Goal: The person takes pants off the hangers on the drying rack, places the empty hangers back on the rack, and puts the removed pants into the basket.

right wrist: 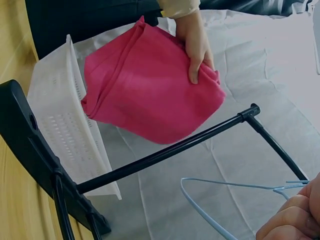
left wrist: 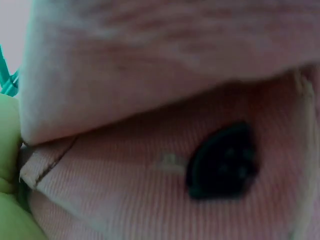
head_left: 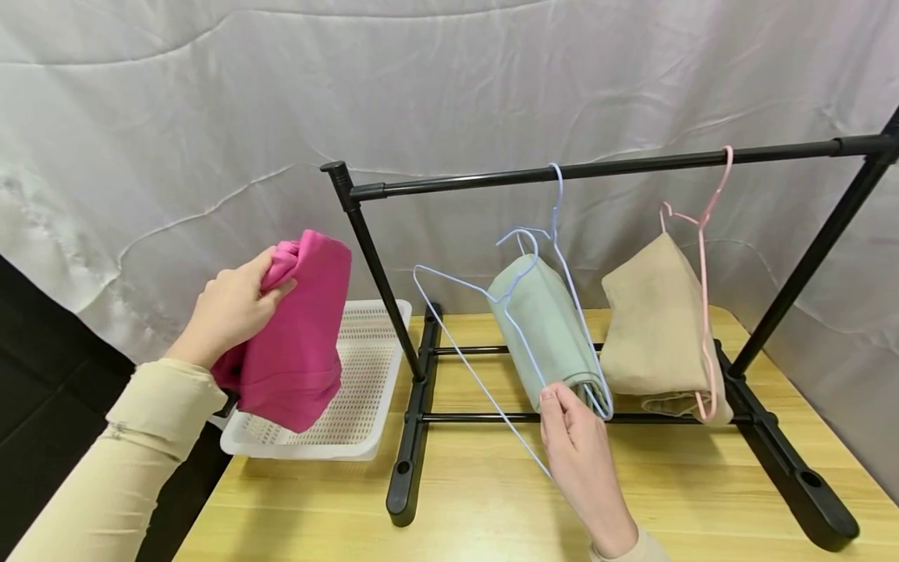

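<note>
My left hand (head_left: 235, 304) grips a folded magenta garment (head_left: 309, 328) by its top edge, holding it in the air over a white basket. The left wrist view is filled by close, blurred ribbed fabric with a black button (left wrist: 222, 162). My right hand (head_left: 579, 460) pinches one side of a bare light-blue wire hanger (head_left: 460, 355), which is held off the rail. In the right wrist view the hanger (right wrist: 205, 215) lies beside the curled fingers (right wrist: 292, 222). Behind it, a pale green folded cloth (head_left: 541, 320) hangs on another blue hanger (head_left: 558, 211).
A black clothes rack (head_left: 449, 185) stands on the wooden table (head_left: 477, 492). A beige folded cloth (head_left: 653, 328) hangs from a pink hanger (head_left: 705, 265) at its right. The white perforated basket (head_left: 389, 390) sits left of the rack, and a grey curtain (head_left: 421, 86) covers the back.
</note>
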Action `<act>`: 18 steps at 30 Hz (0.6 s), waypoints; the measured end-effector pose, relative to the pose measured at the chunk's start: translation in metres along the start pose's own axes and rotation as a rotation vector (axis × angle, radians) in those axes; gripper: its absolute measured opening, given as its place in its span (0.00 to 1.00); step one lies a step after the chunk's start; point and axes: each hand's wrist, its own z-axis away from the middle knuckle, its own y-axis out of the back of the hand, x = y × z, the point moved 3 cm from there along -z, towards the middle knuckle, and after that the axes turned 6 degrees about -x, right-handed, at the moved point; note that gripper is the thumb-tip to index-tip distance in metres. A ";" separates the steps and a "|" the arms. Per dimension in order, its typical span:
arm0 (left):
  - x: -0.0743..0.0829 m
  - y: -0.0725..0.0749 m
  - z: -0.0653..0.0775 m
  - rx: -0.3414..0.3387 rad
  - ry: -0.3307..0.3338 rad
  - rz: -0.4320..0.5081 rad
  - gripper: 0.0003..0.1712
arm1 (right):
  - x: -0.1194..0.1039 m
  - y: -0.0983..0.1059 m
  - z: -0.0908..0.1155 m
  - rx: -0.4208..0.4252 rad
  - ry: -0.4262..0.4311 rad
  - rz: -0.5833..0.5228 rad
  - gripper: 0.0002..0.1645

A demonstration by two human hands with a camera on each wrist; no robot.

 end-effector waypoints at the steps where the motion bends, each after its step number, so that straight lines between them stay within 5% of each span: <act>1: 0.000 -0.001 0.000 0.010 -0.001 -0.013 0.19 | 0.000 0.000 0.000 0.000 0.003 0.000 0.20; 12: -0.005 -0.005 0.003 0.155 -0.041 -0.009 0.18 | 0.004 -0.001 0.001 -0.003 0.001 -0.004 0.21; 18: -0.009 -0.009 0.003 0.148 -0.025 0.039 0.16 | 0.004 0.000 0.002 0.004 -0.003 0.006 0.21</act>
